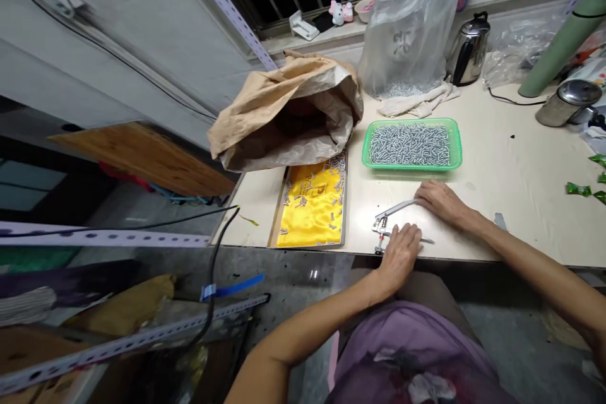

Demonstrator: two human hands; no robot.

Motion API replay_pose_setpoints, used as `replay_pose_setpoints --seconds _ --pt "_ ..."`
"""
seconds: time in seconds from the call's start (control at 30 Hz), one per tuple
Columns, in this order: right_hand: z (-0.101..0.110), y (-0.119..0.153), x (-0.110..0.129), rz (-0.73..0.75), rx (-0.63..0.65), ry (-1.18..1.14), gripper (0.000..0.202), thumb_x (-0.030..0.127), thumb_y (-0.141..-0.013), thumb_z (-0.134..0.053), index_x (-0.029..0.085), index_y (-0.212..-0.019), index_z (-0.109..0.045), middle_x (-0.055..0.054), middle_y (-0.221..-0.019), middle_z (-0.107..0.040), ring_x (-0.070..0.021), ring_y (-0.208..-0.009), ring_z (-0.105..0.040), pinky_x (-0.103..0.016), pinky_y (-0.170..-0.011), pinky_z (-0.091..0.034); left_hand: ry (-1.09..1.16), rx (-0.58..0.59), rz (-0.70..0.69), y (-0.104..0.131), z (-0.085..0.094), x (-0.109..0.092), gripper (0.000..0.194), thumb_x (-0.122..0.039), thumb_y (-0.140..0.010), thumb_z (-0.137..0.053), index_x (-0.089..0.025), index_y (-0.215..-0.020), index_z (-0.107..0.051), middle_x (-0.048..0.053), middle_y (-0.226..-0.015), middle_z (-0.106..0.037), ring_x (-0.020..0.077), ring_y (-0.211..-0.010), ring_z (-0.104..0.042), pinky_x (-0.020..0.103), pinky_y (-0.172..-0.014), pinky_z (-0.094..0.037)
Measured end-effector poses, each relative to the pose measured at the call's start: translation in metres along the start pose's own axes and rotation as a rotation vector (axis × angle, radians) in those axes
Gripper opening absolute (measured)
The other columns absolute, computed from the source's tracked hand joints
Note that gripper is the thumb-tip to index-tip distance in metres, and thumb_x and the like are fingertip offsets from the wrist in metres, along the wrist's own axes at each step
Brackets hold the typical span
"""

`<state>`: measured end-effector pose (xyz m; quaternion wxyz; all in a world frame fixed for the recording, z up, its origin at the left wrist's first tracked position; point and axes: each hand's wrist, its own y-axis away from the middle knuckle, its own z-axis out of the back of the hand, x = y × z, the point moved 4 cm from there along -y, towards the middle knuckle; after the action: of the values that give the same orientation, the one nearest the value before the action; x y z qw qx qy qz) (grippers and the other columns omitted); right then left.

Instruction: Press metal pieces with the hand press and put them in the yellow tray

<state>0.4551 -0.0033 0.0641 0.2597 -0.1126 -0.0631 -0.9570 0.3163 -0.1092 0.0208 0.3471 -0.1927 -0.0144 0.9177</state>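
A small metal hand press (pixel 382 223) with a long lever, a spring and a thin lower arm lies near the table's front edge. My right hand (pixel 441 201) is closed at the far end of the raised lever. Beside the spring, my left hand (pixel 402 249) lies over the lower arm with its fingers bent together; what is under its fingertips is hidden. Behind the hands stands a green plastic basket (pixel 413 168) full of small silvery metal pins (pixel 409 144). To the left, a tray lined with yellow satin cloth (pixel 307 221) holds scattered metal pins.
An open brown paper sack (pixel 265 113) leans over the tray's back. Behind the basket are a large plastic bag (pixel 402 25), a cloth (pixel 421 101) and a steel kettle (pixel 469 50). Green-wrapped candies (pixel 578 189) and a green bottle (pixel 558 50) are at right.
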Motion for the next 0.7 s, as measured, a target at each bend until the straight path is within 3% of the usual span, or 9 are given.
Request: replay_pose_setpoints --seconds 0.13,0.23,0.33,0.43,0.53,0.6,0.7 --pt "0.010 -0.011 0.023 0.000 -0.063 0.136 0.034 0.019 -0.096 -0.033 0.015 -0.096 -0.067 -0.012 -0.103 -0.064 -0.0252 -0.096 -0.049 -0.039 -0.080 -0.035 0.029 0.006 0.045 -0.003 0.006 -0.005 0.033 -0.023 -0.097 -0.036 -0.012 -0.125 -0.050 0.016 -0.128 -0.059 0.0268 -0.127 -0.050 0.053 -0.109 -0.038" --pt "0.010 -0.010 0.069 0.251 -0.029 0.113 0.031 0.017 -0.094 -0.039 0.025 -0.101 -0.068 -0.007 -0.114 -0.062 -0.0250 -0.106 -0.046 -0.039 -0.083 -0.035 0.055 0.102 0.083 -0.005 0.007 -0.006 0.034 -0.019 -0.096 -0.034 -0.012 -0.123 -0.053 0.016 -0.123 -0.062 0.0277 -0.121 -0.055 0.049 -0.107 -0.042" --pt "-0.002 -0.007 0.111 0.527 0.122 0.069 0.019 0.022 -0.089 -0.052 0.029 -0.088 -0.070 -0.003 -0.103 -0.064 -0.0227 -0.101 -0.047 -0.036 -0.078 -0.037 0.082 0.248 0.088 0.003 0.004 -0.013 0.036 -0.017 -0.096 -0.031 -0.011 -0.116 -0.060 0.018 -0.114 -0.066 0.0288 -0.112 -0.061 0.043 -0.099 -0.049" --pt "-0.017 -0.009 0.128 0.674 0.165 0.132 0.018 0.019 -0.087 -0.055 0.023 -0.075 -0.067 -0.005 -0.092 -0.062 -0.0214 -0.092 -0.048 -0.035 -0.073 -0.037 0.220 0.307 -0.105 0.022 0.012 -0.028 0.033 -0.024 -0.097 -0.035 -0.020 -0.115 -0.062 0.012 -0.110 -0.069 0.0252 -0.111 -0.062 0.040 -0.101 -0.049" --pt "-0.030 -0.014 0.129 0.776 0.101 0.145 0.020 0.012 -0.086 -0.052 0.020 -0.071 -0.063 -0.006 -0.083 -0.060 -0.0202 -0.086 -0.049 -0.034 -0.073 -0.038 0.383 0.309 -0.292 0.050 0.035 -0.033 0.032 -0.031 -0.095 -0.038 -0.032 -0.119 -0.060 0.005 -0.103 -0.071 0.0206 -0.108 -0.063 0.038 -0.104 -0.047" --pt "-0.034 -0.016 0.126 0.815 0.059 0.087 0.023 0.008 -0.088 -0.046 0.020 -0.074 -0.061 -0.005 -0.080 -0.059 -0.0194 -0.082 -0.050 -0.033 -0.072 -0.039 0.382 0.241 -0.223 0.066 0.058 -0.016 0.034 -0.031 -0.096 -0.035 -0.033 -0.117 -0.061 0.005 -0.098 -0.072 0.0203 -0.101 -0.065 0.037 -0.098 -0.051" --pt "-0.026 -0.017 0.123 0.776 0.000 -0.137 0.026 0.011 -0.092 -0.037 0.021 -0.083 -0.059 -0.005 -0.080 -0.060 -0.0189 -0.077 -0.052 -0.032 -0.070 -0.043 0.202 -0.059 0.145 0.086 0.106 0.042 0.037 -0.029 -0.097 -0.031 -0.024 -0.106 -0.067 0.008 -0.084 -0.072 0.0205 -0.081 -0.065 0.037 -0.075 -0.056"
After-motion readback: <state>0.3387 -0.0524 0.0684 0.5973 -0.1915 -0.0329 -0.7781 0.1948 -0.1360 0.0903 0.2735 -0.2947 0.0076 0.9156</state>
